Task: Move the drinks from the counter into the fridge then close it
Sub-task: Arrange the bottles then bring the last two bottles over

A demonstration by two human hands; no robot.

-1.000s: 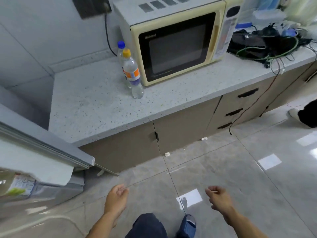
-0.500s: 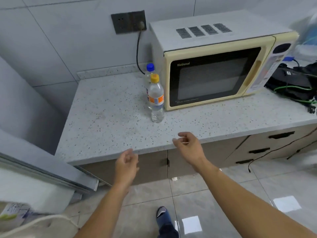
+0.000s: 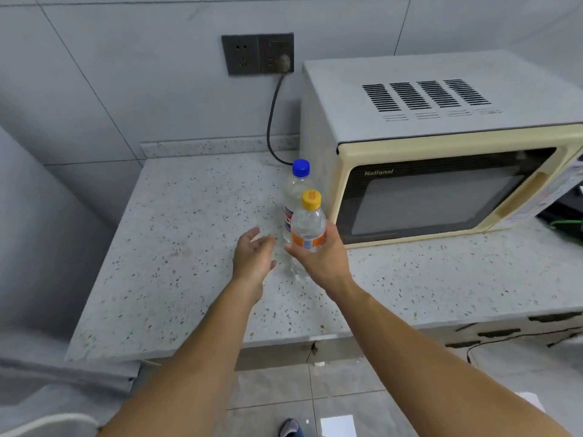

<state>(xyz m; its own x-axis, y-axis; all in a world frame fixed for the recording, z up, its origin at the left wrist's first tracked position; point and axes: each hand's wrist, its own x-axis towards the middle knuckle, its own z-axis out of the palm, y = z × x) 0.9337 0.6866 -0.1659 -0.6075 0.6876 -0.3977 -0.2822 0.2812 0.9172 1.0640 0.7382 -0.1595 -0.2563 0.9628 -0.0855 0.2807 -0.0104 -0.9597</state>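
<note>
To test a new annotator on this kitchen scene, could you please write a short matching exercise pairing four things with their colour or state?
Things:
1. nearer bottle's cap
2. farther bottle's cap
3. left hand
4. right hand

States:
A. open, holding nothing
B. blue
C. wrapped round the nearer bottle
D. yellow-orange

Pairs: 1-D, 2-B, 3-A, 4-C

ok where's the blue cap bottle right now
In the head view, the blue-capped bottle stands on the counter, directly behind the orange-capped bottle, beside the microwave.
</note>
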